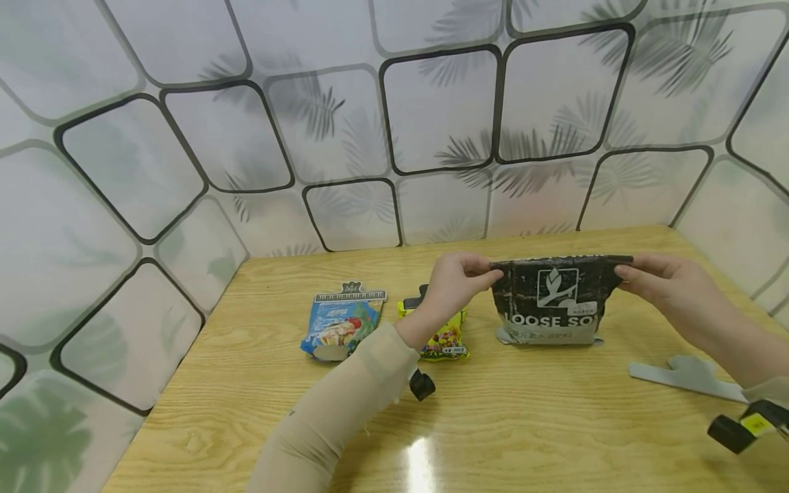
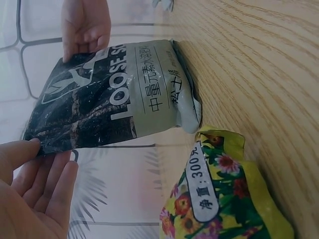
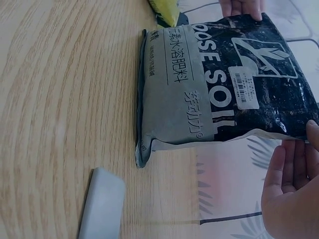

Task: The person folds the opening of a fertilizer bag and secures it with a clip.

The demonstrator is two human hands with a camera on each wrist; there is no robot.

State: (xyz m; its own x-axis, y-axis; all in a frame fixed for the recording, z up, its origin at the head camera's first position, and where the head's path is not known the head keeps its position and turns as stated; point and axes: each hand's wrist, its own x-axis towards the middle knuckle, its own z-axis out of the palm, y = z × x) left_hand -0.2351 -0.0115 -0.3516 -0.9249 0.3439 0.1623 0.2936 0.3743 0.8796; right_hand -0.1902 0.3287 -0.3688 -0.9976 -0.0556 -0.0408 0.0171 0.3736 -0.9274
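A black and grey LOOSE SOIL fertilizer bag (image 1: pixel 548 301) stands upright on the table, its printed front toward me. My left hand (image 1: pixel 456 282) pinches its top left corner between thumb and fingers. At the opposite top corner, my right hand (image 1: pixel 674 284) has the same kind of pinch. In the right wrist view, a white barcode label (image 3: pixel 244 87) sits on the bag's black part. A pale grey bag clip (image 1: pixel 687 375) lies on the table below my right hand.
Left of my left hand lies a blue food bag (image 1: pixel 342 329) under a piano-key clip (image 1: pixel 351 296). A yellow flowered bag (image 1: pixel 446 339) with a dark clip is partly hidden behind my left wrist. Patterned wall panels (image 1: pixel 437 109) rise behind the wooden table (image 1: pixel 246 383).
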